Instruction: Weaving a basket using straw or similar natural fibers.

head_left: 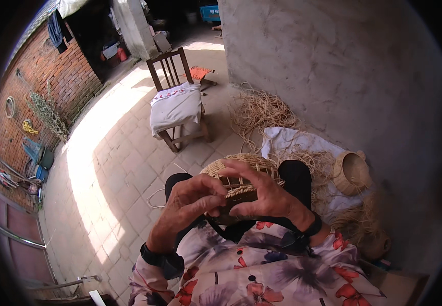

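Observation:
A half-woven straw basket (251, 159) sits between my knees, its openwork weave and braided rim partly hidden by my hands. My right hand (274, 199) curves over the basket's near right side, fingers stretched across the weave and thumb on the near side, with the rim between them. At the rim's near left, my left hand (188, 201) is closed, thumb and forefinger pinched together. What is in that pinch is too small to make out. A pale loose strand (152, 199) loops out beside my left knee.
A wooden chair (177, 107) with a white cloth stands ahead, an orange-seated stool (200, 73) behind it. By the wall at right lie a heap of straw strands (262, 109), a white cloth (302, 138) and a round woven basket (351, 173). A brick wall (60, 66) runs along the left.

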Available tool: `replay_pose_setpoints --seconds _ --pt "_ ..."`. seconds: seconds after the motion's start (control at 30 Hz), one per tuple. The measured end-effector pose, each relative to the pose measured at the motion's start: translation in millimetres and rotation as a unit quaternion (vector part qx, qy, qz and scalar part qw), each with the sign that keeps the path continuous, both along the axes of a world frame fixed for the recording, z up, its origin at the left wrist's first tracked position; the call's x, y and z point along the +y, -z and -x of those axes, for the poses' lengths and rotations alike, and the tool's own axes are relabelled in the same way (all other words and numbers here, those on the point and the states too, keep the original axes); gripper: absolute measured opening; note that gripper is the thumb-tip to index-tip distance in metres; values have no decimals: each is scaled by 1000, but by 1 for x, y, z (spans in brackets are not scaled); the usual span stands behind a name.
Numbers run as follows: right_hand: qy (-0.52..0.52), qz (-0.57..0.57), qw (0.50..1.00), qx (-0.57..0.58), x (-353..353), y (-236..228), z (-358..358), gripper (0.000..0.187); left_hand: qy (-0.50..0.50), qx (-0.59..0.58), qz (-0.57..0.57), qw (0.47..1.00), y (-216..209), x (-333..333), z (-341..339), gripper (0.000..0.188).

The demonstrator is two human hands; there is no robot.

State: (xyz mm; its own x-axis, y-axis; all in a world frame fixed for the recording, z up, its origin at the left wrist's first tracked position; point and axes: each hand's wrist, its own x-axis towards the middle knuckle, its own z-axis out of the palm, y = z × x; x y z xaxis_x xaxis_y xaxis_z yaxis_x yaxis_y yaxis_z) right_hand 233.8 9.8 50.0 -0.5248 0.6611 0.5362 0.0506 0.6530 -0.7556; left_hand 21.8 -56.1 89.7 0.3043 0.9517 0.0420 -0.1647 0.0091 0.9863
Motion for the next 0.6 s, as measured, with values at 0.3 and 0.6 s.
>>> replay_pose_setpoints --seconds 0.3,0.6 --pt "2 86 992 93 -14 13 -12 20 -61 -168 -5 984 18 16 -20 12" --pt "234 -34 960 -147 14 41 -27 13 -137 398 -300 856 101 52 -25 55"
